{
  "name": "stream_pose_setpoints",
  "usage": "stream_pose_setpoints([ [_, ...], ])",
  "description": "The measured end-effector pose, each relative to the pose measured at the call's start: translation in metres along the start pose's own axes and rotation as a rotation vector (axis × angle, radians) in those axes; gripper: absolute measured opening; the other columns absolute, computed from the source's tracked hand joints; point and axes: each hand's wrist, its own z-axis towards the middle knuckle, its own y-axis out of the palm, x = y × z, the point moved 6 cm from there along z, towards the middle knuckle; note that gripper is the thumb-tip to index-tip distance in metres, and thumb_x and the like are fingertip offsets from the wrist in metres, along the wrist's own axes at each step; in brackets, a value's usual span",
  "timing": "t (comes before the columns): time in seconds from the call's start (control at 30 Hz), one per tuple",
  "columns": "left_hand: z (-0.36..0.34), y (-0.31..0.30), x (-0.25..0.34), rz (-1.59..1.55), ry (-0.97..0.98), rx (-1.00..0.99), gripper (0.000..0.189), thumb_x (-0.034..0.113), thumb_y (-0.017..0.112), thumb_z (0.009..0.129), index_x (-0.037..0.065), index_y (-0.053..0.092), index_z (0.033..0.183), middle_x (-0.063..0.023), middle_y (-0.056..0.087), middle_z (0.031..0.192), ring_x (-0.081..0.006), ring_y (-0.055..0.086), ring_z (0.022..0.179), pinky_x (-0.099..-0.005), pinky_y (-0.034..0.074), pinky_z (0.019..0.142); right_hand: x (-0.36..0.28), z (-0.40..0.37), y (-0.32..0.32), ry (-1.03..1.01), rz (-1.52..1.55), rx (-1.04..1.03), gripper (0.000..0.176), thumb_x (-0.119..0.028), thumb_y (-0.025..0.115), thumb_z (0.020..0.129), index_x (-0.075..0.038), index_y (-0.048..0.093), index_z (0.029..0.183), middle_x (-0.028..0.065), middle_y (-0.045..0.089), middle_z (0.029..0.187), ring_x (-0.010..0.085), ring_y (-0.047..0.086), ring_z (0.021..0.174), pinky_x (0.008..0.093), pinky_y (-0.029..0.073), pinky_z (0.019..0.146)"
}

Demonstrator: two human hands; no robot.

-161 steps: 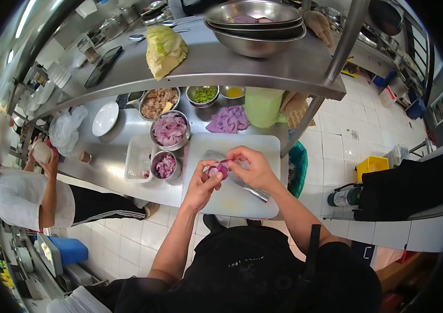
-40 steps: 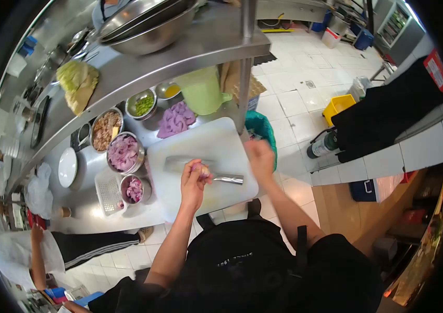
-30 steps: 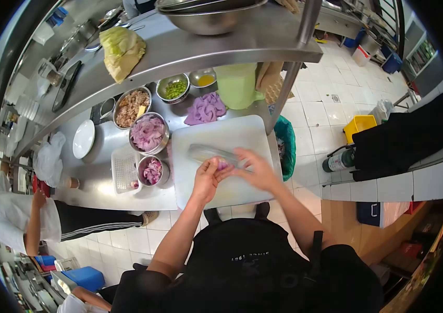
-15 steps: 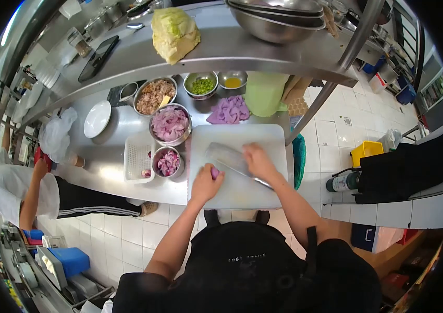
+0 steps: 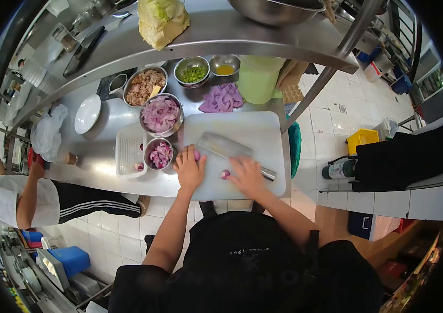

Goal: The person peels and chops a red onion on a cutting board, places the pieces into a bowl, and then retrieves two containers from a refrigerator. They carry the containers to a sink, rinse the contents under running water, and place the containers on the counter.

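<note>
My left hand [image 5: 189, 169] lies on the white cutting board [image 5: 253, 122] with its fingers stretched out. A purple shallot piece [image 5: 196, 155] sits between its index finger and thumb. My right hand [image 5: 248, 177], slightly blurred, is spread over the board, fingertips close to a shallot half [image 5: 225, 174]. A cleaver [image 5: 224, 145] rests flat on the board, its blade toward the left and its handle passing beyond my right hand. Left of the board stand a metal bowl of shallot chunks [image 5: 160, 155] and a larger bowl of sliced shallots [image 5: 160, 114].
A white basket [image 5: 129, 136] stands left of the bowls. Behind the board are a purple cloth [image 5: 222, 97], a green container [image 5: 258, 78] and a bowl of chopped greens [image 5: 192, 74]. A metal shelf [image 5: 206, 46] crosses above, holding a cabbage [image 5: 163, 23]. A person [image 5: 18, 201] stands at left.
My right hand has let go of the cleaver, now lying on the board, and come nearer my body. A shallot half now shows beside it. My left hand's fingers have straightened.
</note>
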Motion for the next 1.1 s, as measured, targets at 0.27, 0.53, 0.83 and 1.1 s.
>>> stream_pose_setpoints([
  [0.27,-0.01,-0.012,0.001,-0.242,0.07,0.175,0.057,0.032,0.062,0.085,0.004,0.043,0.131,-0.0168,0.047,0.131,-0.0362,0.038,0.123,-0.0516,0.028,0.099,0.061,0.004,0.0,0.126,-0.104,-0.327,0.046,-0.015,0.058,0.085,0.001,0.04,0.124,0.0216,0.058,0.099,0.0362,0.058,0.095,0.0456,0.047,0.079],
  [0.53,-0.045,-0.014,0.042,-0.646,0.295,0.028,0.014,0.005,0.061,0.083,0.0,0.058,0.095,-0.0158,0.059,0.095,-0.0352,0.055,0.092,-0.0419,0.044,0.081,0.044,-0.043,-0.055,0.386,0.033,-0.562,0.023,-0.007,0.05,0.083,0.001,0.041,0.104,0.0208,0.061,0.074,0.041,0.062,0.069,0.0502,0.049,0.061],
  [0.83,-0.054,-0.008,0.057,-0.532,0.461,0.027,0.011,0.002,0.063,0.08,0.0,0.061,0.09,-0.0118,0.061,0.089,-0.0298,0.057,0.084,-0.0386,0.045,0.075,0.008,-0.052,-0.066,0.251,0.058,-0.684,0.017,-0.01,0.049,0.083,-0.001,0.042,0.096,0.0183,0.061,0.066,0.0399,0.062,0.063,0.0504,0.048,0.056],
  [1.1,-0.053,-0.005,0.056,-0.526,0.45,0.003,0.009,-0.001,0.062,0.078,0.0,0.06,0.087,-0.0118,0.062,0.087,-0.0305,0.058,0.083,-0.0384,0.045,0.077,0.02,-0.054,-0.038,0.321,0.087,-0.773,0.018,-0.014,0.048,0.087,-0.001,0.042,0.098,0.0231,0.061,0.071,0.0434,0.061,0.071,0.0541,0.046,0.06],
])
